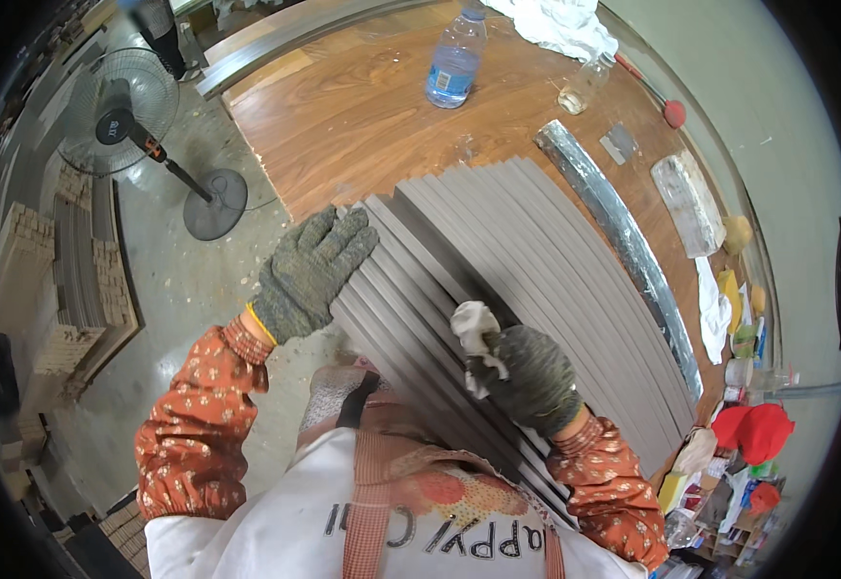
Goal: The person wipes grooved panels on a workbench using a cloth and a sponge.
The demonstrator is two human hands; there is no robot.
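Note:
Long grey strips lie side by side across the wooden table, running from its far middle toward my body at the lower right. A darker gap splits them into a wide right group and a narrower left group. My left hand, in a dark grey knitted glove, rests flat on the far end of the left group, fingers extended. In a matching glove, my right hand is closed around a crumpled white cloth. It is over the strips beside the gap, nearer my body; whether the cloth touches them I cannot tell.
On the wooden table stand a water bottle and a small jar. A metal bar lies right of the strips, near a wrapped block. Clutter lines the wall. A fan and stacked boards stand at left.

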